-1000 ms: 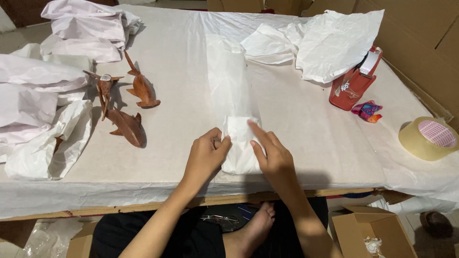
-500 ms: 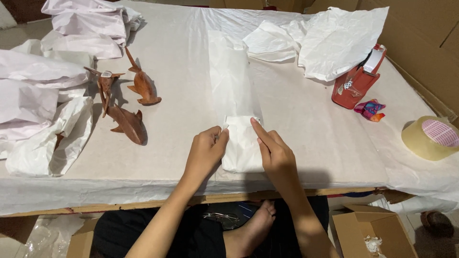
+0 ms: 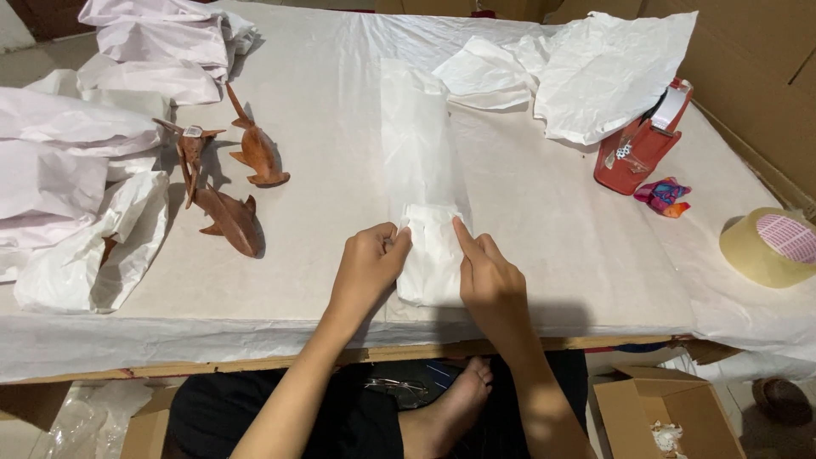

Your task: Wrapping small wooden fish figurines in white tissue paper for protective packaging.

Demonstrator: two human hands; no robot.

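Note:
A white paper-wrapped bundle (image 3: 432, 253) lies near the table's front edge, at the near end of a long strip of white wrapping paper (image 3: 418, 149) that runs away from me. My left hand (image 3: 371, 265) grips the bundle's left side with curled fingers. Against its right side presses my right hand (image 3: 488, 280), index finger stretched along the edge. What is inside the wrapping is hidden.
Two brown wooden shark figures (image 3: 229, 219) (image 3: 253, 150) lie at left beside wrapped white packages (image 3: 81, 187). Crumpled white paper (image 3: 595, 72), a red tape dispenser (image 3: 639, 146), a small colourful object (image 3: 665, 195) and a tape roll (image 3: 769, 246) sit at right. An open cardboard box (image 3: 671, 416) stands below.
Both hands have stayed on the bundle, with only slight shifts of the fingers. The view has moved a little.

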